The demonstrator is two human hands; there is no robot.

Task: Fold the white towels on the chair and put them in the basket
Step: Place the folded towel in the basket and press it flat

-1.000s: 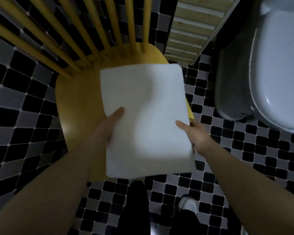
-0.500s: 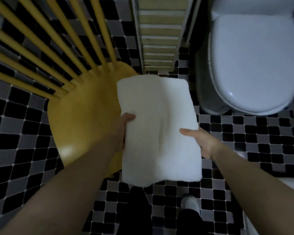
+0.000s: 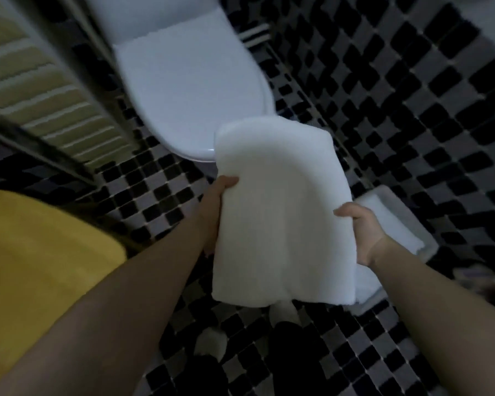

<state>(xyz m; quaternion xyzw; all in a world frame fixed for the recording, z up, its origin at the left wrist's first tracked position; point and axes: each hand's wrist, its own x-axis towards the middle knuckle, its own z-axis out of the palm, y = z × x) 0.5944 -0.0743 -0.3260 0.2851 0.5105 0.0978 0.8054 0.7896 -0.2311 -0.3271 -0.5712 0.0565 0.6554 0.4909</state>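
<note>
One folded towel (image 3: 280, 212) gripped by two hands (left hand (image 3: 215, 207); right hand (image 3: 363, 232)), fingers closed on its edges

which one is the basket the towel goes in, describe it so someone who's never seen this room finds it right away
Start at the white toilet and look across the black-and-grey checked floor to the person's right. The basket is the low pale container on the tiles beside the right hand, partly hidden by the folded towel being held. It alone already holds a stack of folded white towels.
</note>
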